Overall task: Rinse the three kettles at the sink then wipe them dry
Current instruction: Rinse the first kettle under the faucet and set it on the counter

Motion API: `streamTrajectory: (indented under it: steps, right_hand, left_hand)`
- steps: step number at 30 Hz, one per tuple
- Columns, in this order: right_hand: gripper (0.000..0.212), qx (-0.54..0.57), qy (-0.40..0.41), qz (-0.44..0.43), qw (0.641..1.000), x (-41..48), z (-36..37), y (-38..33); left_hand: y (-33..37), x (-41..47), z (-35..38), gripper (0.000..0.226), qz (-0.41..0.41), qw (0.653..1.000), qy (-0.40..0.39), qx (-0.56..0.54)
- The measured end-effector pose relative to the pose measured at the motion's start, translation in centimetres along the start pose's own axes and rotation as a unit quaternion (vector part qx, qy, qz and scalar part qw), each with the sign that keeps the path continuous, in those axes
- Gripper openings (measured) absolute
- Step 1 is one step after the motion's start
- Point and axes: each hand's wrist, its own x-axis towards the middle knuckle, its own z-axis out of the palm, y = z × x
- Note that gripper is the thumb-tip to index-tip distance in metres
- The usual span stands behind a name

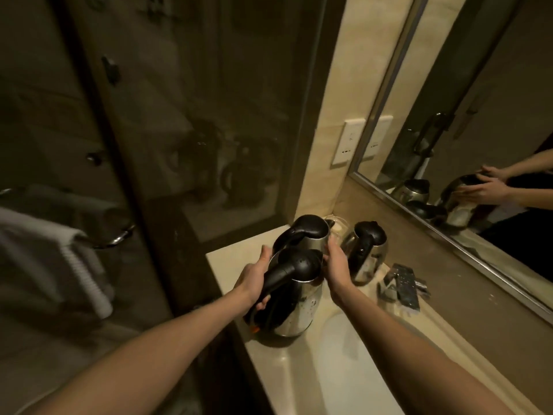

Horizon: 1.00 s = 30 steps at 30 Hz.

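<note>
Three steel kettles with black lids and handles stand on the beige counter (239,259) left of the sink. The near kettle (296,307) is between my hands. My left hand (254,280) wraps its black handle and left side. My right hand (335,265) presses flat against its right side near the lid. A second kettle (305,232) stands just behind it. The third kettle (366,250) stands to the right, near the tap. Drops of water show on the near kettle's body.
A chrome tap (401,287) sits behind the white sink basin (344,354). A mirror (466,121) runs along the right wall. A wall socket (347,143) is beside it. A white towel (59,259) hangs on a rail at left, by a glass door (194,115).
</note>
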Motion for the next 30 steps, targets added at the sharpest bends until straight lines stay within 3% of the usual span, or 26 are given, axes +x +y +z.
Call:
streamTrajectory:
  steps: [5,11,17,24,30]
  right_hand:
    - [0.093,0.012,-0.023,0.005,1.0,0.3,5.3,-1.7]
    - [0.119,0.007,-0.017,0.009,1.0,2.7,9.9,-2.0]
    - [0.128,-0.009,-0.021,0.024,0.999,8.1,12.9,-0.2]
    - [0.127,-0.013,0.018,0.058,0.998,11.9,14.5,0.2]
    - [0.121,-0.027,0.061,0.025,0.997,10.0,16.6,-4.0]
  left_hand:
    - [-0.3,0.4,-4.0,0.082,-0.006,0.999,0.031,-0.029]
    - [0.1,1.9,-8.0,0.078,-0.005,0.997,0.06,-0.056]
    - [0.7,4.5,-11.1,0.076,0.009,0.996,0.074,-0.052]
    - [1.8,9.0,-13.6,0.086,-0.006,0.998,0.044,-0.039]
    - [2.1,12.7,-14.4,0.088,-0.005,0.999,0.035,-0.031]
